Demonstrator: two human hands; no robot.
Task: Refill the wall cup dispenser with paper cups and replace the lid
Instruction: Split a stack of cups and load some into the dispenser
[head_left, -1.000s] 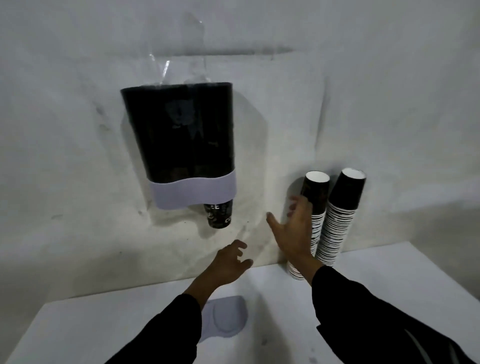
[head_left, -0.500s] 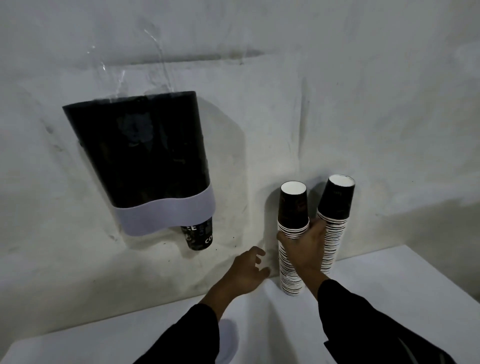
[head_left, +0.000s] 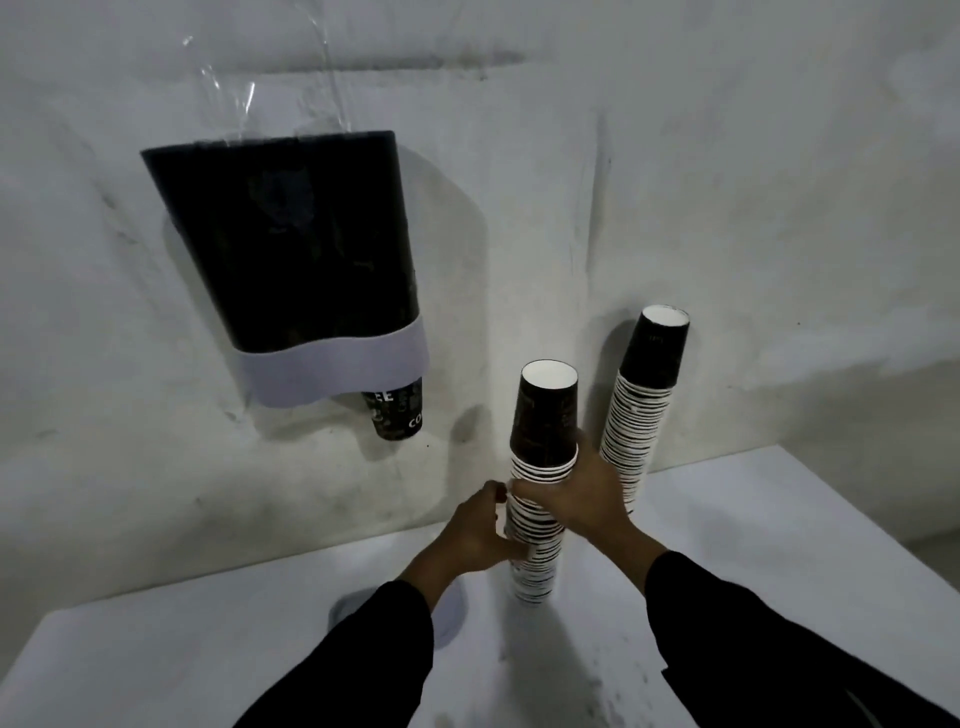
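Note:
A dark wall cup dispenser (head_left: 301, 244) with a pale band along its bottom hangs on the wall at the left; one black paper cup (head_left: 397, 415) pokes out below it. Two tall stacks of black paper cups stand on the white table. My right hand (head_left: 576, 499) wraps the nearer cup stack (head_left: 540, 467) around its middle. My left hand (head_left: 475, 530) grips the same stack lower down from the left. The second cup stack (head_left: 641, 405) leans against the wall behind. The pale lid (head_left: 447, 618) lies on the table, mostly hidden by my left sleeve.
The white table (head_left: 753, 545) meets a rough white wall (head_left: 675, 182). Clear plastic film (head_left: 234, 98) is stuck to the wall above the dispenser. The table's right edge drops off at the far right.
My right hand went from open in the air to closed around the nearer stack. My left hand moved right and took hold of it too. The stack now stands away from the wall.

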